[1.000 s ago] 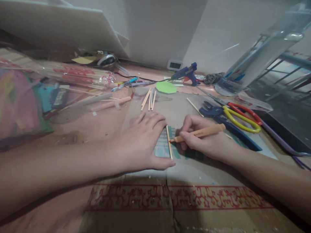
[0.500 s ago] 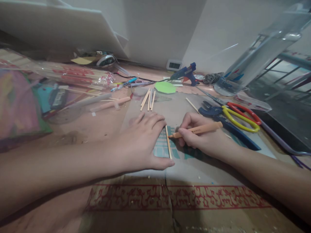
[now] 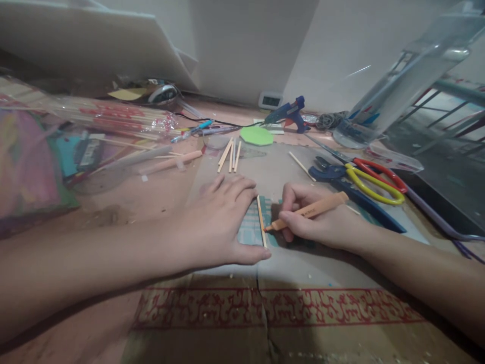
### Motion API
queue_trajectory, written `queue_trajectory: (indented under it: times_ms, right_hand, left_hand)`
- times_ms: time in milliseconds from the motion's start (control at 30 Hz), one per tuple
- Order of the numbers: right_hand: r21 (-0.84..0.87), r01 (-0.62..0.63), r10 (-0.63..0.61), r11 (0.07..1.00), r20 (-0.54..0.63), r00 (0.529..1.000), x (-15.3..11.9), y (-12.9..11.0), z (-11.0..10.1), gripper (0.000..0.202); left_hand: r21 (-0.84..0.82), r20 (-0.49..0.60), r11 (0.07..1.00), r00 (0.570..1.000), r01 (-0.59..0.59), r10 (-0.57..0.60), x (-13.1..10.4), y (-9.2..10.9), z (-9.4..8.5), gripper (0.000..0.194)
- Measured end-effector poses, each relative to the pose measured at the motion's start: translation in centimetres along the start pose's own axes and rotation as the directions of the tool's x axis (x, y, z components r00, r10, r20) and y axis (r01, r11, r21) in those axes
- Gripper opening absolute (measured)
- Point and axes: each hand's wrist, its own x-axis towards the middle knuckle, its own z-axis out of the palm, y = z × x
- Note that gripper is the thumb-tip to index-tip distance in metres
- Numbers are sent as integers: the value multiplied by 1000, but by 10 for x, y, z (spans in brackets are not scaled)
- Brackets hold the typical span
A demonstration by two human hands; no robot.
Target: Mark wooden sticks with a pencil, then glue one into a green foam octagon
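Note:
A thin wooden stick (image 3: 261, 217) lies on the cardboard (image 3: 227, 268), its upper part coloured orange and its lower end pale. My left hand (image 3: 227, 220) holds it down at both ends, index finger at the top and thumb at the bottom, with the fingers spread in an arch. Pinched in my right hand (image 3: 306, 215) is an orange marker (image 3: 322, 206), its tip touching the stick's lower half. Several short sticks (image 3: 230, 155) lie beyond my left hand, and a single stick (image 3: 302, 166) rests beyond my right.
Behind are a green paper piece (image 3: 256, 135) and a blue glue gun (image 3: 286, 112). On the right lie scissors (image 3: 375, 186), blue-handled pliers (image 3: 359, 194) and a clear bottle (image 3: 394, 86). Wrapped sticks (image 3: 113, 115) and a colourful bag (image 3: 30, 167) are at the left.
My right hand has moved the marker tip down along the stick towards my left thumb. Orange colour now covers more of the stick. My left hand holds the same pose.

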Motion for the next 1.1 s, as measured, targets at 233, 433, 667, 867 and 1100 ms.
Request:
queue_trajectory:
  times_ms: [233, 433, 667, 867, 1100]
  right_hand:
    - [31, 21, -20, 999, -35, 999, -1, 2, 2, 24]
    - [-13, 31, -30, 999, 48, 998, -3, 5, -1, 24]
    - [-12, 20, -20, 1000, 29, 999, -5, 2, 1, 26]
    - [9, -6, 5, 1000, 102, 995, -5, -1, 1, 29]
    - [58, 64, -67, 996, 53, 996, -7, 4, 0, 27]
  left_hand:
    - [-21, -18, 1000, 1000, -7, 6, -1, -1, 1, 91]
    - [-8, -1, 1000, 1000, -1, 1, 1, 1, -1, 94]
    - [-17, -20, 1000, 1000, -3, 2, 0, 0, 0, 94]
    - [-37, -19, 999, 1000, 4, -5, 1, 1, -1, 94]
    - [-36, -20, 999, 1000, 7, -8, 1, 0, -1, 95]
